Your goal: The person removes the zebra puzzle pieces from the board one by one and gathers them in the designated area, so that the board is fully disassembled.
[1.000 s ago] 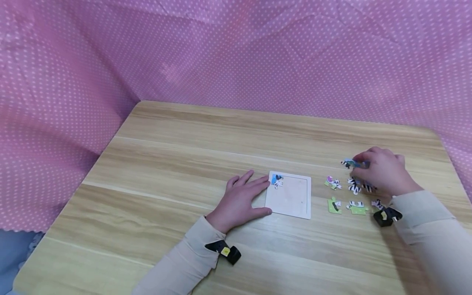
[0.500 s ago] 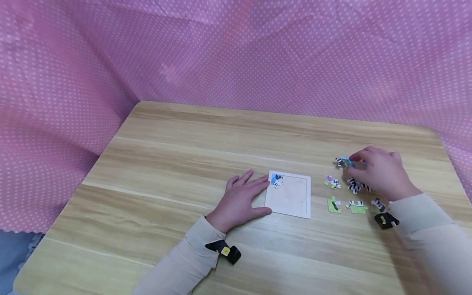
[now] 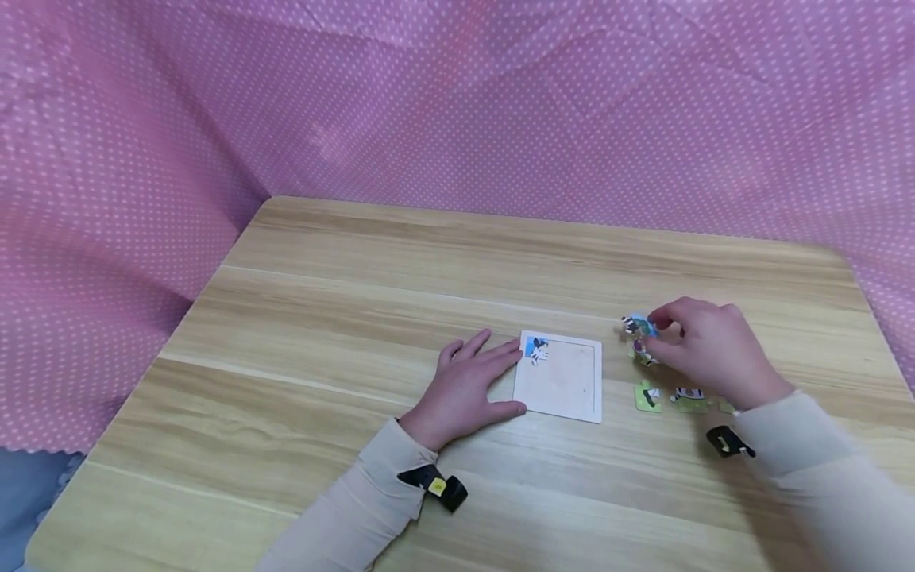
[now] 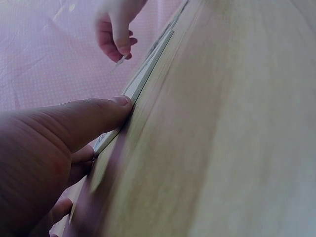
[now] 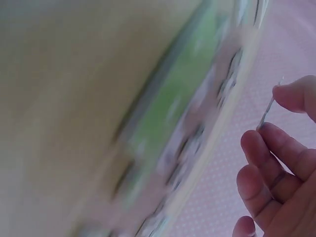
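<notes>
1. The left hand (image 3: pixel 468 389) lay flat on the wooden table (image 3: pixel 400 302), nearest the person, its fingers straight and slightly spread. In the left wrist view the thumb tip (image 4: pixel 116 106) touched the near left edge of the puzzle tray (image 4: pixel 148 74).

2. The puzzle tray (image 3: pixel 561 377) was a thin, pale square board with a raised rim, lying flat just right of the left hand. One placed piece (image 3: pixel 536 349), blue with a black-and-white striped figure, sat in its far left corner; the rest of the recess was bare.

3. Loose pieces lay on the table right of the tray: a green piece (image 3: pixel 647 397) nearest the tray and a green and striped piece (image 3: pixel 688 400) beside it, partly under the right hand.

4. The right hand (image 3: pixel 708 349) hovered over the loose pieces, its fingers curled. Thumb and forefinger pinched a small flat puzzle piece (image 3: pixel 638 324), blue with striped markings, held clear of the table just beyond the tray's far right corner. The right wrist view showed that piece (image 5: pixel 266 112) edge-on between the fingertips (image 5: pixel 291 94).

5. Pink dotted cloth (image 3: pixel 457 103) hung behind the table.
</notes>
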{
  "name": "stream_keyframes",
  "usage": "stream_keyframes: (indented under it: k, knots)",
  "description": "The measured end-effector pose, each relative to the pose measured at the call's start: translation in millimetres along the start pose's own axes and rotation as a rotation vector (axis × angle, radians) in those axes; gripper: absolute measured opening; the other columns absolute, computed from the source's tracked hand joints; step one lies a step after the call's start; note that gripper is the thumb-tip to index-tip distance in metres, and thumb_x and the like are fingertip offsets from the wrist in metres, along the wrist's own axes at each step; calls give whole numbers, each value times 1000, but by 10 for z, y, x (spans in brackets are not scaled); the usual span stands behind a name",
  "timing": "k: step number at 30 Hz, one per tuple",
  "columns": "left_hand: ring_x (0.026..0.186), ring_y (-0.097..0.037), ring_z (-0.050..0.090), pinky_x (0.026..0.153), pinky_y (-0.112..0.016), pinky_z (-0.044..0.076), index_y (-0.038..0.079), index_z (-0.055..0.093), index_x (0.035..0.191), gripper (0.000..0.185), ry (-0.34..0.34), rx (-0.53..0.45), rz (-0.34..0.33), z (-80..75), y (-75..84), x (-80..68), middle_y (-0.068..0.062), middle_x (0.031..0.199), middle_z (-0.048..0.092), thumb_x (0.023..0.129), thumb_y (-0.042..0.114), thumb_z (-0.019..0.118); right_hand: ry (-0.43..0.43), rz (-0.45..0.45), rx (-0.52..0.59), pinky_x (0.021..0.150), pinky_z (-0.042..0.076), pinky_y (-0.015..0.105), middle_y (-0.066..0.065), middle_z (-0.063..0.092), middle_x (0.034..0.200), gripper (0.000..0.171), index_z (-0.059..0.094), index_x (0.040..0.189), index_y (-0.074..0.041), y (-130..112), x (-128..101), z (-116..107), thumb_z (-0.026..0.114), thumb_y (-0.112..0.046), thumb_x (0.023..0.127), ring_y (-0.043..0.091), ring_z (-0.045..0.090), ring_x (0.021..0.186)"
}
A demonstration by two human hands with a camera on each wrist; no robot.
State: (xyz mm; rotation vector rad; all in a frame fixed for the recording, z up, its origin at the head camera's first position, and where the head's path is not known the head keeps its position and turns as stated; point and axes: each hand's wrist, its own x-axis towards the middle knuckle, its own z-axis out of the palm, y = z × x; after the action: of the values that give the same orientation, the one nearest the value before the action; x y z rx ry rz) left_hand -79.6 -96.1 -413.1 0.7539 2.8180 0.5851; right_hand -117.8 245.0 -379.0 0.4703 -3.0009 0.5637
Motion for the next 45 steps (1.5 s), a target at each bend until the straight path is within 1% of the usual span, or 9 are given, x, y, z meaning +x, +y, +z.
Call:
stream_keyframes:
  k: [5,9,12,16,21,25,35,40,45]
  knots:
    - [151,-28,23,115,-57,16,22,52,148,75,28,-1,19,20,-23,-1,12,157,41,85,56,73,20,-52,12,78,39,48,4,74,97,24,75,101,-8,-157,6,51,74,-27,86,14,57,65]
    - [151,-28,23,115,-57,16,22,53,148,75,34,-4,25,26,-31,-1,12,156,41,84,56,73,34,-83,18,74,36,42,0,72,93,22,75,99,-9,-273,24,95,74,-27,86,11,60,67]
    - [151,-28,23,115,-57,16,22,52,148,75,33,-6,25,20,-30,-4,12,157,41,85,56,73,49,-100,17,72,34,38,-4,70,87,20,75,97,-10,-350,51,138,73,-26,84,8,57,65]
    - [151,-29,24,115,-57,17,22,52,148,75,35,-5,27,16,-31,-7,12,157,41,85,56,73,34,-111,11,74,37,40,-5,70,87,21,76,97,-11,-459,84,173,72,-26,83,10,59,68]
    - [151,-28,23,115,-57,16,22,52,149,75,29,6,25,16,-34,-2,12,157,40,85,57,72,-12,-126,-9,75,39,43,-3,70,89,23,76,98,-10,-596,121,207,73,-26,83,16,64,77]
    - [151,-28,22,115,-57,16,23,51,149,75,23,22,22,22,-38,5,13,158,39,86,58,71,-30,-154,-49,74,40,44,-2,69,86,25,76,98,-10,-688,145,248,75,-29,82,17,64,78]
    - [151,-27,22,115,-56,16,23,51,149,75,26,17,22,39,-44,8,14,157,39,85,59,71,-67,-192,-95,75,41,43,-1,71,88,27,77,99,-10,-792,182,341,78,-31,82,19,66,82]
    - [151,-27,22,115,-56,16,24,51,149,75,28,17,20,45,-47,6,14,157,39,85,59,71,-75,-195,-91,75,41,43,-5,68,85,21,77,96,-13,-822,202,373,76,-28,82,16,64,80]
    - [152,-26,21,116,-56,15,24,51,149,75,17,18,14,49,-45,5,14,157,39,85,59,71,-65,-208,-102,74,42,44,-5,67,83,18,77,94,-13,-855,211,385,75,-26,81,16,63,77]
